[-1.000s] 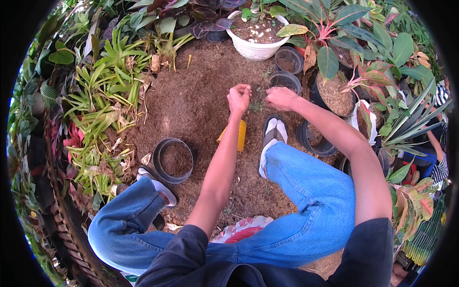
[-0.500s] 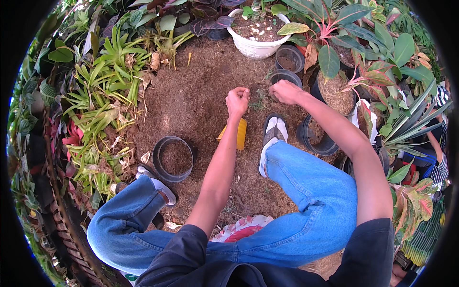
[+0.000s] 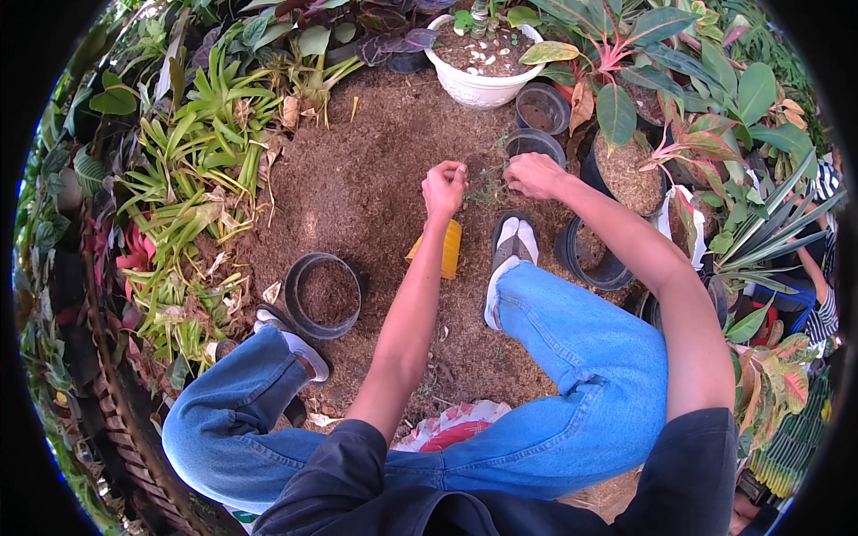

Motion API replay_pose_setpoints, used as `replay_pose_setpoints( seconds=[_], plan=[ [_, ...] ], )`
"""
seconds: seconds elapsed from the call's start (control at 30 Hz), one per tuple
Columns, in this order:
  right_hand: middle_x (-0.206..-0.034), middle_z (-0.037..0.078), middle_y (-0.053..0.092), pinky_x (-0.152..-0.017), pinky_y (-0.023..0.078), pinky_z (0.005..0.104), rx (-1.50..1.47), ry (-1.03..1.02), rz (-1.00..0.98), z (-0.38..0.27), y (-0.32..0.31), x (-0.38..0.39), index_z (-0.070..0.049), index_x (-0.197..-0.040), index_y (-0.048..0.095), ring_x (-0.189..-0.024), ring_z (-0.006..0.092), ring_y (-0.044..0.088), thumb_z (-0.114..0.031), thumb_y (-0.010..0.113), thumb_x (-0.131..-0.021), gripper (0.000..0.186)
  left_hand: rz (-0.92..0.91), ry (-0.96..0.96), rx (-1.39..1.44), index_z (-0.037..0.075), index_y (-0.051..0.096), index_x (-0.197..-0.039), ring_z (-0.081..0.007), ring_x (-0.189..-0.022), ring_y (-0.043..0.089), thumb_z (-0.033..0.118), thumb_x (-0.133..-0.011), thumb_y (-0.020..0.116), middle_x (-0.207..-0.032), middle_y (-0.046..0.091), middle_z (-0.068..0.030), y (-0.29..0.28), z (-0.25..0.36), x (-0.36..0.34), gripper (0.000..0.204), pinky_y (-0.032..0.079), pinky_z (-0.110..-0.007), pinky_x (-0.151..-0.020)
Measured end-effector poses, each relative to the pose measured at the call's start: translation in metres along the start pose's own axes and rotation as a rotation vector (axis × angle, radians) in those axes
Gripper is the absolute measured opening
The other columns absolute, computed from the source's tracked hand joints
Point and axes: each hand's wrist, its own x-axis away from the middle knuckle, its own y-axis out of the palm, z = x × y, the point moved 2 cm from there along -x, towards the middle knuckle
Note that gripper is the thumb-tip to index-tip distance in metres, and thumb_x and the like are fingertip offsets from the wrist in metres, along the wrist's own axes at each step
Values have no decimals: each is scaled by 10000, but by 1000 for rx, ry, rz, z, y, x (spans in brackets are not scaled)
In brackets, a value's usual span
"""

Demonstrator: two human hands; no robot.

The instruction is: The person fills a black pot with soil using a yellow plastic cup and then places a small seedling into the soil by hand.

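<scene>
My left hand is raised in the middle of the view, its fingers pinched on something too small to make out. A little to the right, my right hand has its fingers curled together in front of a black pot; what they hold is unclear. Thin plant bits show between and behind the hands. A yellow plastic object lies on the soil behind my left forearm. A black pot with soil stands near my left foot.
A soil mound fills the middle left, bordered by green plants. A white planter, more black pots and leafy plants stand behind and to the right. My feet rest on the ground. Another person's striped sleeve shows at the far right.
My right hand has shifted slightly up and to the right since a second ago, a little farther from my left hand. My left hand has moved only slightly.
</scene>
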Motion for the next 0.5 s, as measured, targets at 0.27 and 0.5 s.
replay_pose_setpoints(
  seconds=[0.27,0.5],
  plan=[
    [-1004,141,711,-845,550,474,-11,30,63,1,-1,-2,-74,-994,731,-984,352,684,-195,662,-880,180,-76,-3,31,40,749,-1056,-162,-770,758,237,-954,680,-840,769,-95,3,4,8,232,557,-320,-751],
    [-953,162,731,-824,563,483,28,27,84,14,2,-1,-90,-930,737,-944,370,704,-135,648,-831,141,-46,38,9,34,748,-1048,-150,-735,741,225,-958,674,-811,758,-90,-10,3,7,224,551,-314,-716]
  ],
)
